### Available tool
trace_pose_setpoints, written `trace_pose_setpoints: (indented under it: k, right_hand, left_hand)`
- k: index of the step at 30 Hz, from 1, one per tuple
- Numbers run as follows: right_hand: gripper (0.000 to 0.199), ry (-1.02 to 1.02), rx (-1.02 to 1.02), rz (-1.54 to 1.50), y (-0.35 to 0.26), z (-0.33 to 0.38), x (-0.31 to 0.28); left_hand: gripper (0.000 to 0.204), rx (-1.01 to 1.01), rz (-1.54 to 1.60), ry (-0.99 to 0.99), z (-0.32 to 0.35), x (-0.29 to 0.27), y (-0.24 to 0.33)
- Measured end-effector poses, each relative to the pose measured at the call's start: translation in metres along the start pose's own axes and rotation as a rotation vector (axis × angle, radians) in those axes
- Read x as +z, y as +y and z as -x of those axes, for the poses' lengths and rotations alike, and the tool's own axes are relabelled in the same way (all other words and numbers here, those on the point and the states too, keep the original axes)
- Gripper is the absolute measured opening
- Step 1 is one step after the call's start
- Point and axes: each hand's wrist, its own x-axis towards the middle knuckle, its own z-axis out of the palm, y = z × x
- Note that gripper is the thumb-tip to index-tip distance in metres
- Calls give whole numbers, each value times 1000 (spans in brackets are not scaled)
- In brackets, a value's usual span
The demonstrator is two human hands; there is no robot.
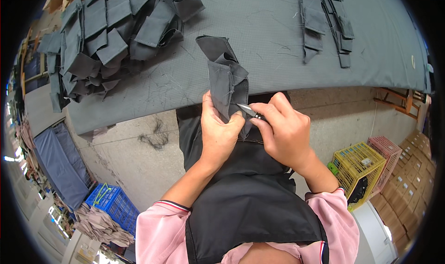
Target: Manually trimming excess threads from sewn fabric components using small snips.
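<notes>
My left hand (218,133) is closed on a strip of dark grey fabric pieces (221,78), its thumb pressing the near end. The strip's far end rests on the cloth-covered table, and its near end hangs over the edge above my lap. In my closed right hand (287,132) are small thread snips (248,110) with a pointed silver blade and a dark handle. The blade tip lies against the fabric, close to my left thumb. Loose threads show along the strip's stitched edge. My fingers hide part of the handle.
A large heap of grey fabric pieces (111,28) covers the table's left end. Two more strips (313,28) lie at the far right of the grey table cover (269,46). Thread scraps (155,134) litter the floor. Crates stand either side: blue (109,201), yellow (359,164).
</notes>
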Motion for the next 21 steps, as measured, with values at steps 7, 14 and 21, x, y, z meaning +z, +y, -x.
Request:
trace_pose_setpoints:
  k: [7,14,21]
  right_hand:
    - [33,234,343,-979,-5,-8,14]
    - [27,178,285,-819,-5,1,39]
    - [27,261,157,-399,-7,14,27]
  left_hand:
    - [51,-144,266,-145,-11,-10,2]
    - [66,-62,348,-221,-27,-9,12]
    - [49,-65,552,-236,-34,-14,22]
